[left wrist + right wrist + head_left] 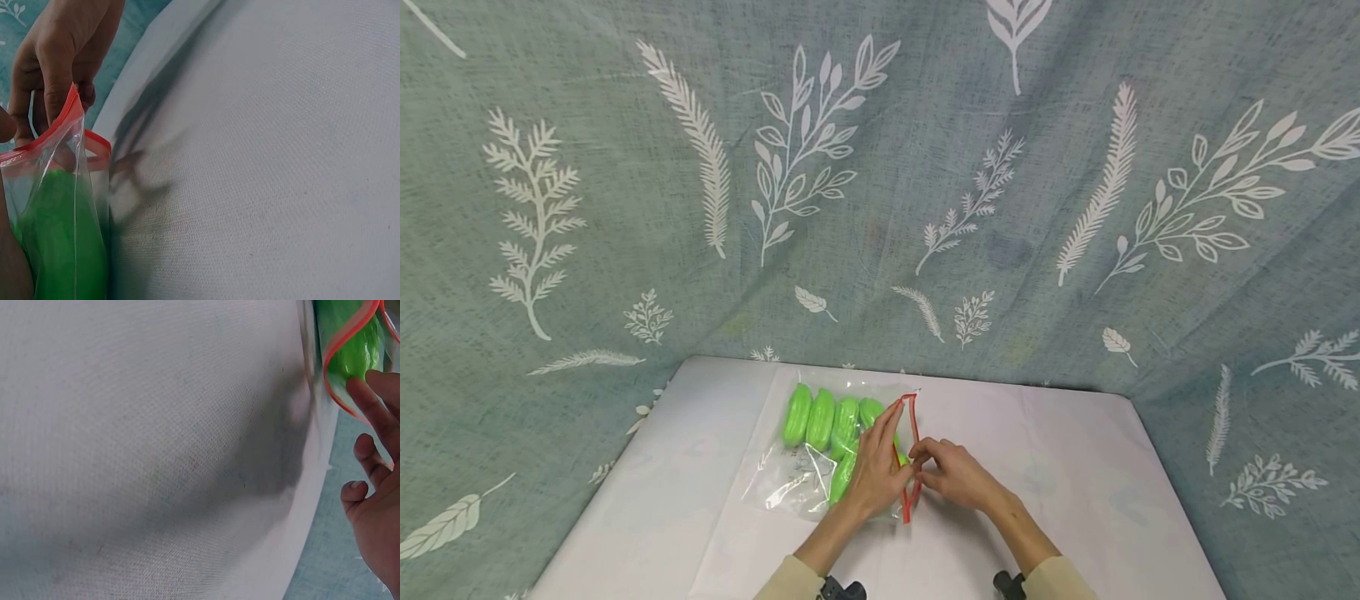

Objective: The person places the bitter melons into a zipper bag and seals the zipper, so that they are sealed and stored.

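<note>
A clear zip bag (775,487) with a red zip edge lies flat on the table, its mouth gaping to the right. Several glossy bright green, elongated, rounded pieces (820,419) are inside; their exact kind is unclear. Across the bag near its mouth rests my left hand (876,471), fingers stretched along the red edge. At the mouth, my right hand (958,473) has its fingertips inside the red rim (337,353). There, one finger touches a green piece (359,353) in the right wrist view. The left hand hides part of the bag and its contents.
The bag lies on a white-covered table (1045,450). Behind and beside it hangs a grey-green cloth (925,208) printed with white leaves. Dark wrist devices (842,590) sit near both cuffs.
</note>
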`<state>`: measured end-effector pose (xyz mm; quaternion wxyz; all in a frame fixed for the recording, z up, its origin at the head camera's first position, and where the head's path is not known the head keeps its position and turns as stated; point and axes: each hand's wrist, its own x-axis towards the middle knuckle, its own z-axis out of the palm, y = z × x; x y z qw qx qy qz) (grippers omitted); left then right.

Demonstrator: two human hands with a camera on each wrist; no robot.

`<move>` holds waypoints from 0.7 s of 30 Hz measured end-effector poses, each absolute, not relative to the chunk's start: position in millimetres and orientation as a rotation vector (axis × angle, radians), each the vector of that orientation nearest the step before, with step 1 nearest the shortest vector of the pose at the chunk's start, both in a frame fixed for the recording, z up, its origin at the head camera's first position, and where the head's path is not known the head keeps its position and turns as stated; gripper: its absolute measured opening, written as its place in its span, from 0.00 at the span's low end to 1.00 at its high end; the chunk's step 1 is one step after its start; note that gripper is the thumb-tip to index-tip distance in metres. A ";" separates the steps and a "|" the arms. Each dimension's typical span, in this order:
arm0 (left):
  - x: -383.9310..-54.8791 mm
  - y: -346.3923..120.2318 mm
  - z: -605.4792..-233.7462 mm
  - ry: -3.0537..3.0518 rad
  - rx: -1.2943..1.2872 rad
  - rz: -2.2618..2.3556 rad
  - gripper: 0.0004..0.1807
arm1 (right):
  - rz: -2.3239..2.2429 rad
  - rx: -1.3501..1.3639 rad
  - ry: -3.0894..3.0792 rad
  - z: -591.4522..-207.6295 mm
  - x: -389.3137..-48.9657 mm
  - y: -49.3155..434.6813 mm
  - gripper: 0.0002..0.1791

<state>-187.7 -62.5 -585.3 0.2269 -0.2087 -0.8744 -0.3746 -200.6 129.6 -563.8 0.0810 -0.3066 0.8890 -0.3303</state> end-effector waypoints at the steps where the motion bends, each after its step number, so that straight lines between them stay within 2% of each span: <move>1: -187.4 -62.7 -585.2 -2.417 -0.574 -1.034 0.54 | -0.996 -0.915 2.652 -563.6 -200.7 129.5 0.15; 21: -186.6 -64.7 -581.8 -2.447 -0.585 -1.022 0.52 | -1.009 -0.880 2.643 -562.9 -201.6 133.9 0.15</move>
